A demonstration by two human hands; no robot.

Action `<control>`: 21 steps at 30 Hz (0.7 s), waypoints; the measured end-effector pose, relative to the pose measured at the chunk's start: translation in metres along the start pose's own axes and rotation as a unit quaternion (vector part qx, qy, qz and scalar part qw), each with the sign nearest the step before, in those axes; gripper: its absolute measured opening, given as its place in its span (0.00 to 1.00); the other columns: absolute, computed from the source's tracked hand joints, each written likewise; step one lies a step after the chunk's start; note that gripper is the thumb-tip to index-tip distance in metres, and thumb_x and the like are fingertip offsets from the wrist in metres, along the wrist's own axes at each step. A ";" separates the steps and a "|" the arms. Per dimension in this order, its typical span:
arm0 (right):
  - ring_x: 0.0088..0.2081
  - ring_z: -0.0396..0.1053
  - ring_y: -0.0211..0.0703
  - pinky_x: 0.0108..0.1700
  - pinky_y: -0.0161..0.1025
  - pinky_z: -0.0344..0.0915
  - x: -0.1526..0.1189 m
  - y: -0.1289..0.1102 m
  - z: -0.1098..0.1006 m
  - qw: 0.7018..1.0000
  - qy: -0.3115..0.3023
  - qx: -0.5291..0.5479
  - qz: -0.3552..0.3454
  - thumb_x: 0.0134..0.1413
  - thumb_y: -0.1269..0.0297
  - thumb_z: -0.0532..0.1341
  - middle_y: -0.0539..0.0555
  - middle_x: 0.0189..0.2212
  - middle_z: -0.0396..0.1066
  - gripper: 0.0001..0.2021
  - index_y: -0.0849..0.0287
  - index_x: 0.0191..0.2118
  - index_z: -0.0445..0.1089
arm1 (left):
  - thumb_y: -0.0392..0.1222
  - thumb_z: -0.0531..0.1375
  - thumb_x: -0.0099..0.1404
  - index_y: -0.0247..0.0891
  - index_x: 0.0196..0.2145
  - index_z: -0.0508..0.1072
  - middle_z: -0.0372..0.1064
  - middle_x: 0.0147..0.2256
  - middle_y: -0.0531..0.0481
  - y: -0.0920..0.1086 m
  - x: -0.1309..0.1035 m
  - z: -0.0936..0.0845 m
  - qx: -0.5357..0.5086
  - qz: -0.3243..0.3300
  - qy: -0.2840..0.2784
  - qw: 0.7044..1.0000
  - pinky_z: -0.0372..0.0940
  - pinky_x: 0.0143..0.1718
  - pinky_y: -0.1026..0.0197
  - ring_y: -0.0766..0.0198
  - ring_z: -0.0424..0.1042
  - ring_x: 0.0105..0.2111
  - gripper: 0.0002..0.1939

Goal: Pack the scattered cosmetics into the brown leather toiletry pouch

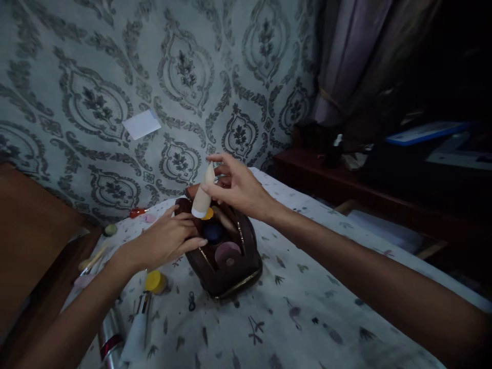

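Observation:
A beige squeeze tube (201,199) with a white cap is held in my right hand (244,188), pinched between thumb and fingers. It tilts cap-down above a dark brown zip bag (234,277), which stands unzipped on the bed. My left hand (163,238) rests on the bag's left rim, gripping its edge with thumb and fingers. Inside the bag I see a dark blue round item (212,233), a pink round item (227,250) and a yellow-orange lid (208,213), partly behind the tube. The bag's depths are too dark to make out.
On the patterned sheet (284,307) at left lie a yellow-capped jar (156,282), a silver cylinder (111,333), a whitish tube (135,335), several brushes and a small green round item (110,229). A dark red wooden unit (303,169) with an open drawer (384,230) borders the right.

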State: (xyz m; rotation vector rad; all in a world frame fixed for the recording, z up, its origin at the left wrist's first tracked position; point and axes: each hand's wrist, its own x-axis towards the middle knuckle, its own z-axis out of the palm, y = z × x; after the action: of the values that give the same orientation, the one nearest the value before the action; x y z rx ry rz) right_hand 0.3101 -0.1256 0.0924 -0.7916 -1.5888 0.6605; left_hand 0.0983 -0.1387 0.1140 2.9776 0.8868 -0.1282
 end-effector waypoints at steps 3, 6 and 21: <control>0.32 0.70 0.38 0.33 0.37 0.69 0.003 0.007 0.006 0.999 -0.030 -0.012 0.003 0.51 0.60 0.64 0.53 0.41 0.70 0.24 0.58 0.54 0.61 | 0.53 0.43 0.76 0.39 0.40 0.75 0.76 0.44 0.46 -0.012 -0.010 -0.002 -0.065 -0.005 0.079 0.995 0.54 0.60 0.52 0.56 0.72 0.47 0.24; 0.32 0.72 0.40 0.32 0.38 0.70 0.004 0.015 0.007 0.998 -0.063 -0.023 0.005 0.51 0.60 0.65 0.54 0.40 0.72 0.26 0.58 0.55 0.61 | 0.53 0.46 0.74 0.37 0.44 0.75 0.76 0.45 0.45 -0.036 -0.032 0.002 -0.132 -0.085 0.206 0.966 0.62 0.52 0.58 0.56 0.73 0.47 0.22; 0.41 0.75 0.47 0.43 0.42 0.72 -0.008 0.009 0.022 0.989 -0.144 -0.021 0.036 0.51 0.63 0.64 0.54 0.42 0.75 0.24 0.53 0.55 0.61 | 0.65 0.57 0.61 0.36 0.40 0.73 0.78 0.36 0.43 -0.098 -0.136 0.088 -0.307 -0.326 0.356 0.820 0.72 0.41 0.53 0.53 0.77 0.38 0.27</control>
State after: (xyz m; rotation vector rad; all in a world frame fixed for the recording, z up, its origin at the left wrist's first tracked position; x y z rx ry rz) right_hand 0.2904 -0.1265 0.0770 -0.8157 -1.8466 0.8235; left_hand -0.0746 -0.1359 0.0374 1.9704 1.5853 1.0924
